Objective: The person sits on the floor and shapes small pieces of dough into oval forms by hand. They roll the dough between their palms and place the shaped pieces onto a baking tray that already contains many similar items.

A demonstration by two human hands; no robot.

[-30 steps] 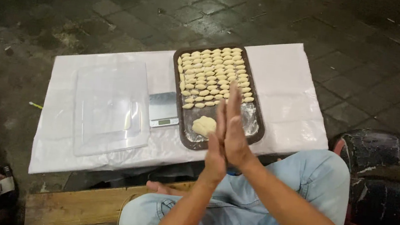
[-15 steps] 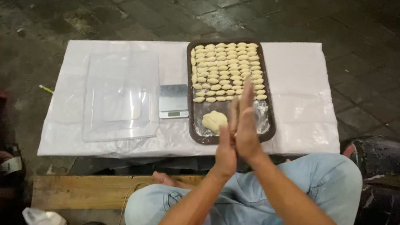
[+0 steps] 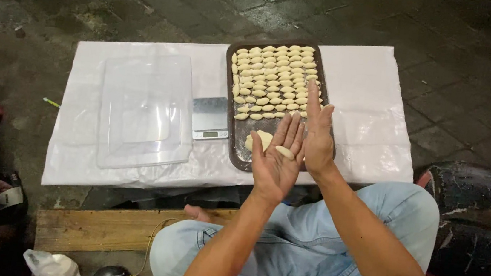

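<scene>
Holding our two hands up over the tray (image 3: 230, 88), we have one small dough piece (image 3: 284, 152) lying on our left hand (image 3: 276, 162). That hand is flat and wide open, palm up, fingers straight. Our right hand (image 3: 318, 140) is open too, standing on its edge just at 3 o'clock of the left one, touching its side. It holds nothing.

We count one dark tray, one small scale (image 3: 211, 118) at 9 o'clock of it, and one clear plastic lid (image 3: 143, 110) farther at 9 o'clock. All sit on one white table cover (image 3: 369, 96). The shaped dough pieces (image 3: 275, 81) fill the tray's far half in about eight rows; there are too many and they are too small for us to count right. One bigger dough lump (image 3: 260, 139) sits at the tray's near end, partly hidden behind our left fingers. Our right hand hides the tray's near right corner.
</scene>
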